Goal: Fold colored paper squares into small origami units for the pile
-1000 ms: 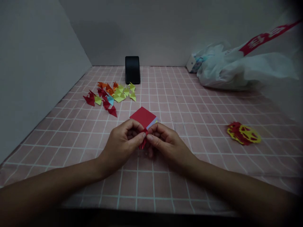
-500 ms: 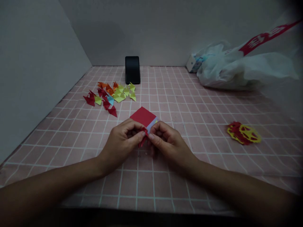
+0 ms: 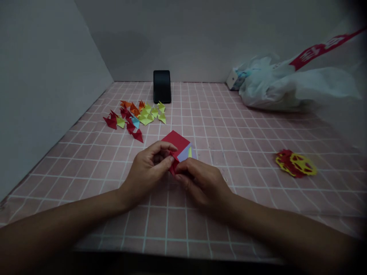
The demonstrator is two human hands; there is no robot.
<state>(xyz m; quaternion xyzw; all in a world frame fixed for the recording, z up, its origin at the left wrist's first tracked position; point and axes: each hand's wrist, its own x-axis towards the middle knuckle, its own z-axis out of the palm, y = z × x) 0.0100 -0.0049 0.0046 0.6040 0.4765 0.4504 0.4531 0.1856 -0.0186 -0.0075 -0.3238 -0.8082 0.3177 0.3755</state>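
Right hand point(image 3: 208, 189) has come down since the earlier frame: its fingers, up near the top of the folded red paper point(image 3: 174, 165) before, are now at its lower right edge. Left hand point(image 3: 145, 173) has barely changed. More of the lavender and yellow sheets now shows at the right side of the paper stack point(image 3: 176, 139). My whole view has shifted slightly.

Left fingers nearly closed, thumb and forefinger pinching the upper left of the folded red paper. Right fingers also nearly closed, thumb and forefinger on its lower right. The piece is held between both hands, just on the near side of the stack, whose top sheet is red. The hands hide part of the folds and the stack's near corner.

On the checked bench point(image 3: 229, 131): small folded paper figures point(image 3: 146, 116) in red, orange, yellow and one blue, bunched beyond the left hand. Dark phone point(image 3: 162, 86) propped upright behind them. Red and yellow cut-outs point(image 3: 302, 164), overlapping, well apart to the right.

Far right, a whitish plastic bag point(image 3: 266, 91) with red marking partly covers a small box point(image 3: 233, 78). Contents of both: cannot tell.
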